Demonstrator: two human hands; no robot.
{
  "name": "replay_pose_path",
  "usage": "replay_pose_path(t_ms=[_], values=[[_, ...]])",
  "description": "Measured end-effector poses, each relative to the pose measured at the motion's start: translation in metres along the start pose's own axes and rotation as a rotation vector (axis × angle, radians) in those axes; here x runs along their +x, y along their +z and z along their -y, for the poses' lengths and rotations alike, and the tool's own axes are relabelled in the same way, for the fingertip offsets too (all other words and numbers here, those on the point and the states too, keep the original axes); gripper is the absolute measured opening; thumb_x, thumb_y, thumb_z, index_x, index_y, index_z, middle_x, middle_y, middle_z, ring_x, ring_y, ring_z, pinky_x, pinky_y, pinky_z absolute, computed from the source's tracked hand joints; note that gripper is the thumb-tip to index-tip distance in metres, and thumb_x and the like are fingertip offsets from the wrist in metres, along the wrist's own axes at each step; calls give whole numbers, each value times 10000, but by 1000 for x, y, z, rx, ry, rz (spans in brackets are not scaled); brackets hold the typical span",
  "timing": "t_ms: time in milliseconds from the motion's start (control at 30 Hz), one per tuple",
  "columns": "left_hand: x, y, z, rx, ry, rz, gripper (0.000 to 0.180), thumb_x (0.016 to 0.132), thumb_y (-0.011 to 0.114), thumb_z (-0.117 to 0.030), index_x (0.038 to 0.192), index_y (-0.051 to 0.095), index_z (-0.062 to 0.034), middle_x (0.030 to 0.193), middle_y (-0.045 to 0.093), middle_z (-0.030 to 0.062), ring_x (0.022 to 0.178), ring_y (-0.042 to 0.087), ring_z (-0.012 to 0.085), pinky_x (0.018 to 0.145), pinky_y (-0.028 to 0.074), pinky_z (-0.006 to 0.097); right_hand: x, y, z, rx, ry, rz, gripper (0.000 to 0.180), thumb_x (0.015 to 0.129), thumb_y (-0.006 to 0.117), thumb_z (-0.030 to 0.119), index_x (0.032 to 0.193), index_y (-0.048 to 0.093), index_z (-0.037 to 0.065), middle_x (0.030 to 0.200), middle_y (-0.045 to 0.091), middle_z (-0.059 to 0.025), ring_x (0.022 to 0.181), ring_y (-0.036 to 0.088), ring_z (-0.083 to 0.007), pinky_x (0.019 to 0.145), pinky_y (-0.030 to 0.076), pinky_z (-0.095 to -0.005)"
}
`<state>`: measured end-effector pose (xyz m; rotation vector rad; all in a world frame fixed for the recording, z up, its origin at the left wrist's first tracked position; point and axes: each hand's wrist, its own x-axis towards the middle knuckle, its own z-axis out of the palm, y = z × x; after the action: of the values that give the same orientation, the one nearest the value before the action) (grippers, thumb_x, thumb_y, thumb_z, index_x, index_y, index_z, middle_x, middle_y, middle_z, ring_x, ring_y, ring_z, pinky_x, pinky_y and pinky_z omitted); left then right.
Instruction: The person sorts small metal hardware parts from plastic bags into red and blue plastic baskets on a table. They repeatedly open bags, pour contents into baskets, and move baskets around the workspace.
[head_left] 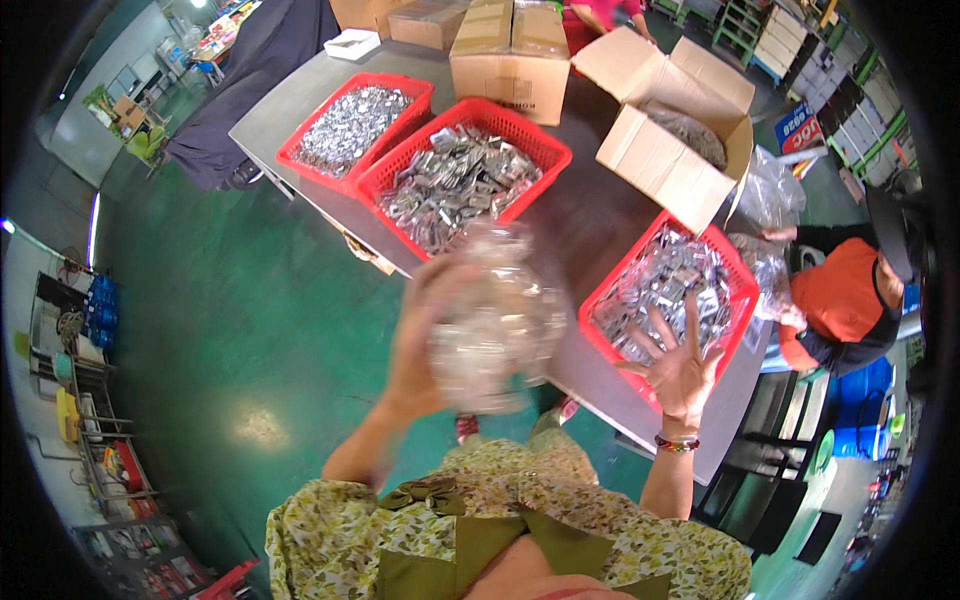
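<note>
My left hand grips a crumpled clear plastic bag in front of my body, close to the table's near edge. Motion blurs the bag, so I cannot tell what is inside it. Over the near edge of the right red basket, my right hand is open with its fingers spread, holding nothing. Small shiny metal parts fill that basket. Beyond the bag, a middle red basket holds a heap of metal parts, some seemingly in clear plastic.
A third red basket of small silvery parts stands far left on the grey table. Behind are a closed carton and an open carton. At right, a person in orange handles clear plastic bags.
</note>
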<state>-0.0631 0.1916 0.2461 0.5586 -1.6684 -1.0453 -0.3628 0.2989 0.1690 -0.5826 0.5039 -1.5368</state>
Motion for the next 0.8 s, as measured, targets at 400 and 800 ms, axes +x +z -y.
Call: replay_pose_path(t_ms=[400,800], values=[[-86,105,60,-215,47,888,1106,654,772,-519,1498,153,-161,1506,200,170,1381,190,393,1114,191,549,-188,-62,13,-960,-194,-882,681,880,570,348,1439,321,49,1423,380,-154,1260,412,-256,967,440,-395],[-225,-64,83,994,-839,662,533,842,673,-221,1330,482,-122,1349,454,179,1179,500,364,952,445,436,-207,-331,-11,-2031,-282,-1247,496,939,495,418,1220,587,20,1138,615,-151,1043,564,-285,955,422,-422]])
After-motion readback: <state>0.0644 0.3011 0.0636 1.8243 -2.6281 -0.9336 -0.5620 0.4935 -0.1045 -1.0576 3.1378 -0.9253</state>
